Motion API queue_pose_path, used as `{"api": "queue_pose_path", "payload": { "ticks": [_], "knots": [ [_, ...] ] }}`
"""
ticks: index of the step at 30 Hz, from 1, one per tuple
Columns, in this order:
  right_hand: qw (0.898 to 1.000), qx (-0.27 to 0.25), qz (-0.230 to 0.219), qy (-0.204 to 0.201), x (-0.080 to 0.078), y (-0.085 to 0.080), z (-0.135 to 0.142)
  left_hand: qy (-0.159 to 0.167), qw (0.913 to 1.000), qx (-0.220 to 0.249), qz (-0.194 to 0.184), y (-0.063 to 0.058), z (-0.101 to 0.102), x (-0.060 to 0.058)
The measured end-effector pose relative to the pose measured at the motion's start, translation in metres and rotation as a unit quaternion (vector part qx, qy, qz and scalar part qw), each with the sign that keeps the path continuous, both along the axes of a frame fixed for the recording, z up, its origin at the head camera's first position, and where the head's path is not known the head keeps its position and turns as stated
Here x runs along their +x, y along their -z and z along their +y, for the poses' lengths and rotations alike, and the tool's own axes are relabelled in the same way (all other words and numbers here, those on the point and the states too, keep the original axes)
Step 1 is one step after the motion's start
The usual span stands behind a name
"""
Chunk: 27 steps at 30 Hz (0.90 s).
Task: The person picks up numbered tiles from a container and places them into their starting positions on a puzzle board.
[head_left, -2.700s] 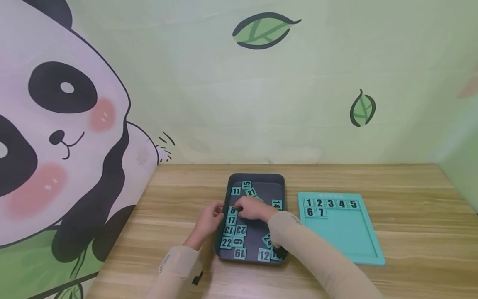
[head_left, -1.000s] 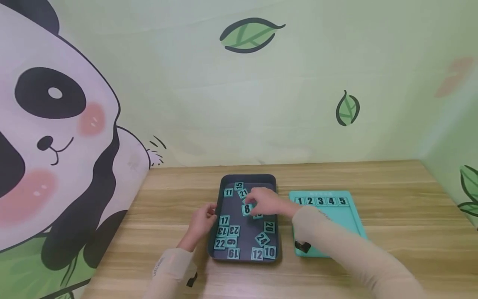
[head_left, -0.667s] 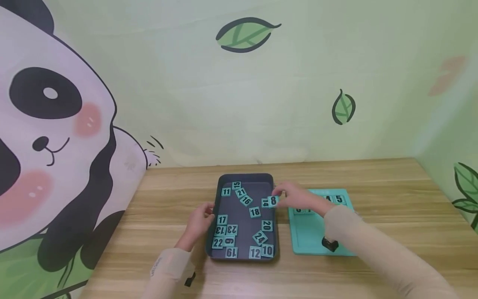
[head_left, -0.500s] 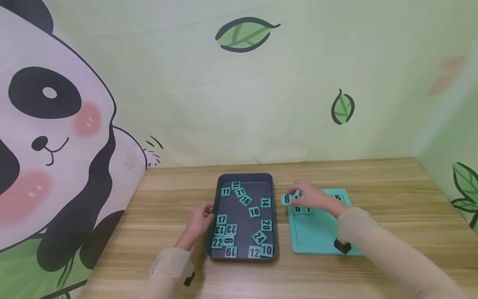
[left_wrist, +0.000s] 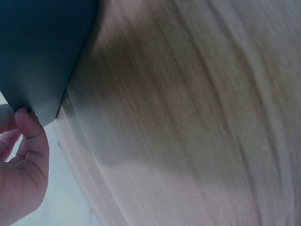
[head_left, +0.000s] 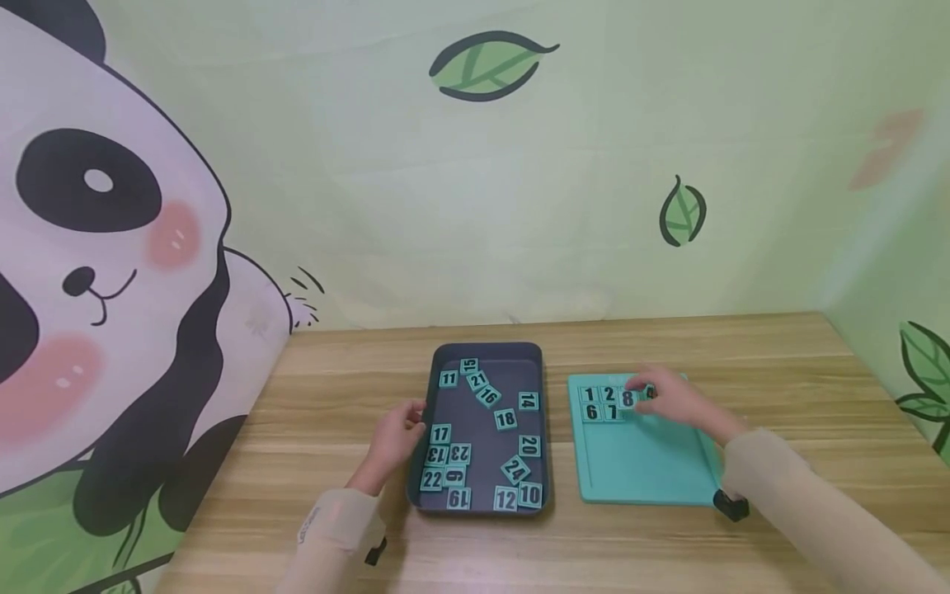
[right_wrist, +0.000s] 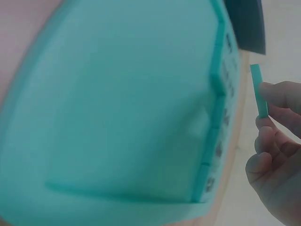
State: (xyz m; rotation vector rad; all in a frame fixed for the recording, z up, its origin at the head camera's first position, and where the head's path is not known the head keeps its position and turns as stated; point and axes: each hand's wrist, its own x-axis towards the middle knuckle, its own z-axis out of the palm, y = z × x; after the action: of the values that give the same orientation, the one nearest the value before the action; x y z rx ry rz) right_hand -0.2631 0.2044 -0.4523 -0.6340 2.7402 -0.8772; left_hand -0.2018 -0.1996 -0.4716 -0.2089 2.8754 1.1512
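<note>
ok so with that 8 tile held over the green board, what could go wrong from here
The right hand pinches the 8 tile by its edge, above the teal board; it could slip and land crooked. It hangs over the filled top row, near the 7 tile, so lowering it carelessly might knock placed tiles askew. The left hand touches only the edge of the dark tray; nothing steadies the board, which may slide.

1 tray (head_left: 438,363), 1 board (head_left: 646,470)
</note>
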Motion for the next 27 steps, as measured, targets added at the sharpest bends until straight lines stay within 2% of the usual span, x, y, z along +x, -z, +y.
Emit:
{"api": "queue_pose_path", "payload": {
  "ticks": [15, 27],
  "knots": [
    [0.999, 0.029, 0.005, 0.013, 0.003, 0.029, 0.013, 0.003, 1.0, -0.001, -0.002, 0.0, -0.001, 0.0],
    [0.998, 0.059, 0.021, 0.016, 0.005, 0.029, 0.009, -0.009, 0.9999, -0.003, -0.005, -0.002, 0.001, 0.001]
  ]
}}
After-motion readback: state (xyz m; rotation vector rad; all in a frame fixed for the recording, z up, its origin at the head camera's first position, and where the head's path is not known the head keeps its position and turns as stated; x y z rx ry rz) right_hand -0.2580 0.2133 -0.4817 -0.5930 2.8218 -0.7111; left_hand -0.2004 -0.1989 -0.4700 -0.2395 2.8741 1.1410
